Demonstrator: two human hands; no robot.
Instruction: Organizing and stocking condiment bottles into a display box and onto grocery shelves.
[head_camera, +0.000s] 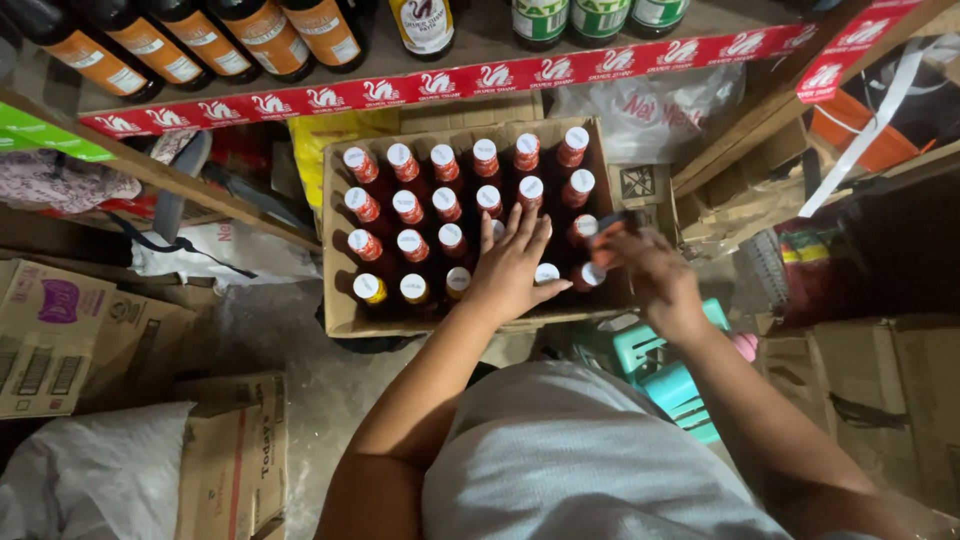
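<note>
Cardboard box (340, 300) on floor under shelf (420, 92), nearly full of white-capped bottles (410, 205). Left hand (512, 265) flat, fingers spread across caps. Right hand (655, 270) grips an orange-tipped tool (608, 232) at the last row; remainder appears unfinished.

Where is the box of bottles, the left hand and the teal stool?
cardboard box (338, 250), head view, left wall.
left hand (512, 268), head view, back of hand.
teal stool (650, 365), head view, top edge.
</note>
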